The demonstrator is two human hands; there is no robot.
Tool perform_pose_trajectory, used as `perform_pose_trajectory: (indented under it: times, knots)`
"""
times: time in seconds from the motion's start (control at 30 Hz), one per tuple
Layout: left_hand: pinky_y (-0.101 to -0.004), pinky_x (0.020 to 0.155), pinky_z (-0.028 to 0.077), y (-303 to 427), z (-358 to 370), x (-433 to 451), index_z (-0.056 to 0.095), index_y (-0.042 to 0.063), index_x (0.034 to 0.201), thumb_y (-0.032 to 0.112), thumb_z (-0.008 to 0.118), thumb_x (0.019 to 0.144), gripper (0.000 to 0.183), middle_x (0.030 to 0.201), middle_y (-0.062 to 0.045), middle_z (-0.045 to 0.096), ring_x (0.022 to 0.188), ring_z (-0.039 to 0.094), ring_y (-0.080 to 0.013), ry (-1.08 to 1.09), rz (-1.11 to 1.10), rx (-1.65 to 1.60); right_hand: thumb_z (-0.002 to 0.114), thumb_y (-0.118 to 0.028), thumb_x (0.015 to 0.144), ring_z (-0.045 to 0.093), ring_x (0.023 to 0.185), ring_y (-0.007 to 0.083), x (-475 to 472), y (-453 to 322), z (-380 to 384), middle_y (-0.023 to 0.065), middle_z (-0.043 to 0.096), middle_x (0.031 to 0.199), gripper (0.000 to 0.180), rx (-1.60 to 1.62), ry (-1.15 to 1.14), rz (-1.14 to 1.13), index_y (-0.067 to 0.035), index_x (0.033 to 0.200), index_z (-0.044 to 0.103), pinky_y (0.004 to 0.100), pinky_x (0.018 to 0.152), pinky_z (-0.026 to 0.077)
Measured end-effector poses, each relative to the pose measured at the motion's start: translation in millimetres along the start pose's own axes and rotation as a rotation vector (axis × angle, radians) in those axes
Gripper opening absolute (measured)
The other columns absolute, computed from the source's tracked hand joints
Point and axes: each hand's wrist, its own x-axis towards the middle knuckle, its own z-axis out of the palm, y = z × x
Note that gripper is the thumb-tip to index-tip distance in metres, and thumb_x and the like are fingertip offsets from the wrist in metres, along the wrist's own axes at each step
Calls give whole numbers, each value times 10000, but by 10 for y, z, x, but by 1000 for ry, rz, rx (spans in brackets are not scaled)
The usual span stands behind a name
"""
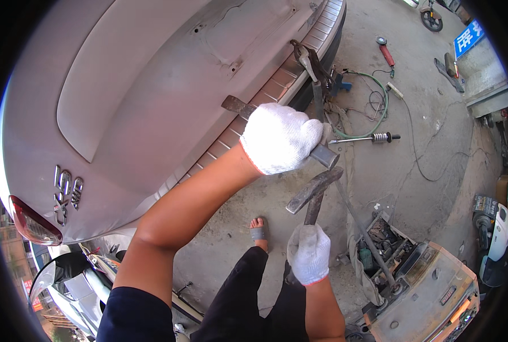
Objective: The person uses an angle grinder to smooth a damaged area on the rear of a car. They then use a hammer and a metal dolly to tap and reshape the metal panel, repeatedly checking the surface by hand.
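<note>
My left hand (282, 139), in a white knit glove with a red hem, is closed around a flat steel bar tool (239, 107). Its flat end reaches over the ribbed bumper step (275, 87) of a car, beside the lower edge of the tailgate (151, 102); I cannot tell whether it touches. The tool's thick blunt end (326, 156) sticks out on the other side of the fist. Lower down, my right hand (309, 252), gloved too, grips the handle of a hammer (316, 190). The hammer's head lies just below the blunt end in the picture; contact cannot be told.
Locking pliers (307, 62) are at the bumper's edge. On the concrete floor lie a slide hammer (380, 137), a red angle grinder (386, 54), a green hose (384, 113) and cables. A worn orange machine (429, 290) stands at lower right, an electric scooter (495, 233) beyond.
</note>
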Motion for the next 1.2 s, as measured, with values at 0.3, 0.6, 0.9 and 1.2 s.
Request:
perform_pose_trajectory:
  times: [0.3, 0.6, 0.9, 1.2]
  knots:
    - [-363, 419, 334, 407, -117, -310, 520, 139, 660, 212, 707, 631, 203, 567, -8, 440, 463, 475, -226, 30, 159, -265, 409, -657, 1022, 207, 322, 91, -182, 25, -882, -12, 315, 492, 573, 697, 389, -162, -115, 843, 453, 278, 282, 196]
    - [-364, 439, 352, 1892, 184, -1859, 475, 153, 573, 177, 811, 750, 380, 551, 7, 427, 489, 490, -212, -78, -147, -842, 571, -248, 1022, 413, 517, 86, 243, 557, -659, 8, 442, 682, 263, 320, 241, -71, -59, 1169, 462, 265, 432, 342]
    - [-414, 447, 364, 1256, 1219, -2667, 526, 90, 701, 73, 815, 770, 297, 629, -66, 505, 514, 524, -292, 139, -306, -848, 574, -320, 1026, 468, 564, 106, 1610, 662, 428, 63, 540, 765, 350, 391, -251, -380, -23, 1192, 496, 257, 506, 394]
    - [-400, 477, 439, 997, 1493, -3684, 638, 36, 734, 92, 782, 857, 197, 582, -100, 537, 509, 575, -301, -51, -729, -875, 563, -181, 1026, 573, 594, 142, 2280, 793, 954, 65, 599, 725, 253, -49, -127, -865, 56, 1114, 552, 286, 570, 477]
